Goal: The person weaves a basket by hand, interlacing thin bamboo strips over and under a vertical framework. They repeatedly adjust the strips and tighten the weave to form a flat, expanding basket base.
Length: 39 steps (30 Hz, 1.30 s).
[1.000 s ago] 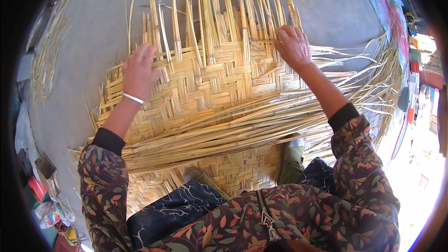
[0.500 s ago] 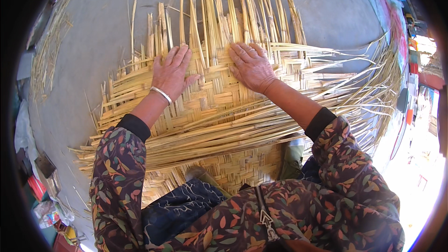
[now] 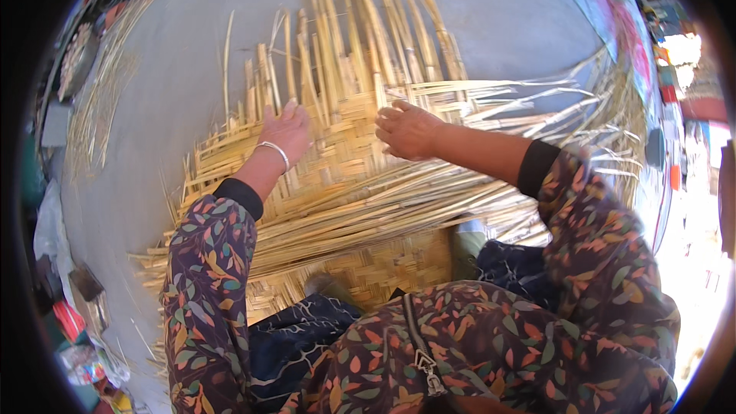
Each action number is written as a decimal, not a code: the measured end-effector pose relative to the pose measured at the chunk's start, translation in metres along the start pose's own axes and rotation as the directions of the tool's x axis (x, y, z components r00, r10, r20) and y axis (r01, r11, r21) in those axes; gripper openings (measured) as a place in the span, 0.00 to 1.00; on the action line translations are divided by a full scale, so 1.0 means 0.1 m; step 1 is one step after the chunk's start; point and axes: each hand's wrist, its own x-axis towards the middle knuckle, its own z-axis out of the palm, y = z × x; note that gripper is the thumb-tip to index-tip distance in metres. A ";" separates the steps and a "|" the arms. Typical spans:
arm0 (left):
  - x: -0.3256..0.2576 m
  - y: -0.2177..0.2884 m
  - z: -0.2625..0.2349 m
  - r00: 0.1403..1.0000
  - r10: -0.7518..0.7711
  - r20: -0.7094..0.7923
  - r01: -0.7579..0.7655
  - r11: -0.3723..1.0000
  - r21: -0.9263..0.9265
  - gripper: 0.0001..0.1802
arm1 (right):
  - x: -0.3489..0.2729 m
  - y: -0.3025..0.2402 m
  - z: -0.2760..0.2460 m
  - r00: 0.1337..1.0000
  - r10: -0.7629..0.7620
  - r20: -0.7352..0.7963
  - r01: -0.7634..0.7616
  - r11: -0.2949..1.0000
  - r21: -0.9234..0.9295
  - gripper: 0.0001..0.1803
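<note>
A half-woven mat of flat straw-coloured reed strips (image 3: 349, 136) lies on the floor in front of me. My left hand (image 3: 288, 138), with a silver bangle at the wrist, hovers at or touches the weave near its far left part; its fingers are spread and slightly blurred. Over the far middle of the mat is my right hand (image 3: 408, 130), palm down, its fingers loosely bent and apart, with nothing visible in them. Unwoven upright strips (image 3: 360, 31) stick out beyond both hands. A bundle of loose long strips (image 3: 360, 207) lies across the mat nearer me.
My shoes (image 3: 465, 249) rest on the finished woven part (image 3: 399, 264). Loose strip ends (image 3: 613, 115) fan out to the right. Dry stalks (image 3: 100, 115) lie on the grey floor (image 3: 176, 54) at far left. A plastic bag (image 3: 52, 218) and clutter line the left edge.
Both hands were flat on the weave. The right hand has bent its fingers and moved slightly nearer me; the left has shifted nearer me too. The whole view has tilted a little.
</note>
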 end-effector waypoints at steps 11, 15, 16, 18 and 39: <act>0.13 0.08 -0.06 0.996 -0.066 0.057 0.063 0.996 0.059 0.27 | -1.60 0.72 0.32 0.629 0.731 0.266 -0.500 0.118 0.858 0.22; 0.18 0.19 -0.03 0.980 -0.132 0.148 0.133 0.991 0.004 0.25 | -1.50 0.86 0.86 0.439 0.776 0.453 0.218 -0.581 0.784 0.13; 0.16 0.16 -0.06 0.975 -0.160 0.156 0.158 0.987 0.026 0.25 | -1.42 0.90 0.86 0.394 0.783 0.480 0.314 -0.606 0.731 0.15; 0.15 0.21 -0.12 0.968 -0.158 0.194 0.150 0.987 0.053 0.25 | -1.44 1.01 0.98 0.348 0.782 0.518 0.472 -0.623 0.623 0.16; 0.94 0.64 -1.14 1.000 -0.026 0.017 0.028 0.983 -0.181 0.20 | -1.67 1.41 1.17 0.442 0.806 0.395 0.789 -0.558 0.256 0.03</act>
